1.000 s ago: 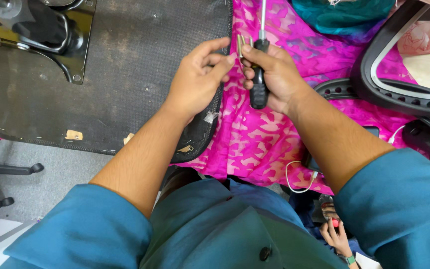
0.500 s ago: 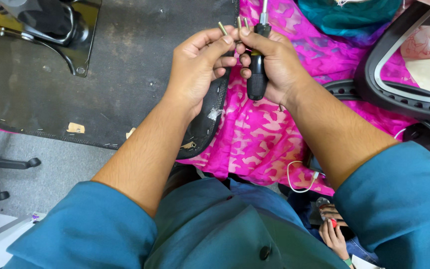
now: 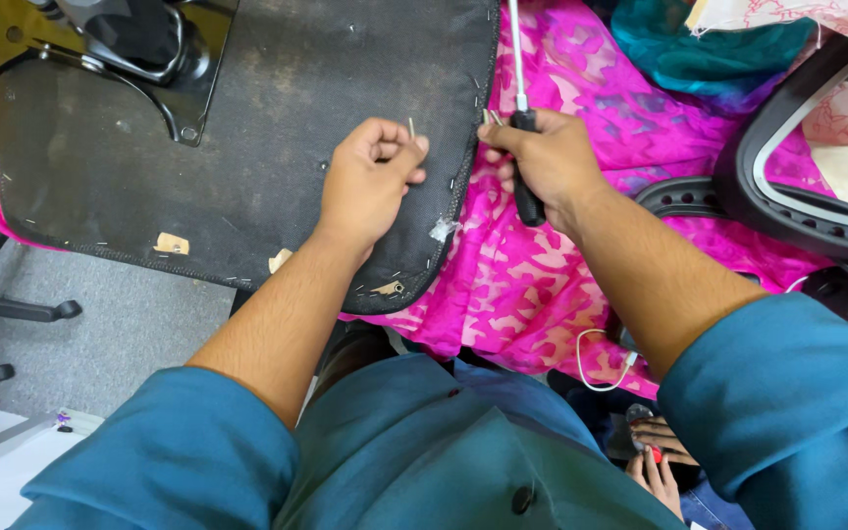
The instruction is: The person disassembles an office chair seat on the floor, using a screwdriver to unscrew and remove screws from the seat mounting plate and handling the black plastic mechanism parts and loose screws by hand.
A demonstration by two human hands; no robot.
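We pinch a small metal staple (image 3: 411, 129) in our left hand (image 3: 370, 182) over the upturned black fabric seat base (image 3: 277, 167). Our right hand (image 3: 542, 157) grips the black-handled screwdriver (image 3: 522, 128) at its right edge, on pink patterned cloth (image 3: 532, 285). We seem mid staple-pulling; next, the tip wants careful levering under another staple.

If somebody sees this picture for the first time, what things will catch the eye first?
First, the bright pink patterned cloth across the middle, with the black fabric-covered chair seat base lying on it at left. Above it, the right hand grips a black-handled screwdriver, and the left hand pinches a small metal staple.
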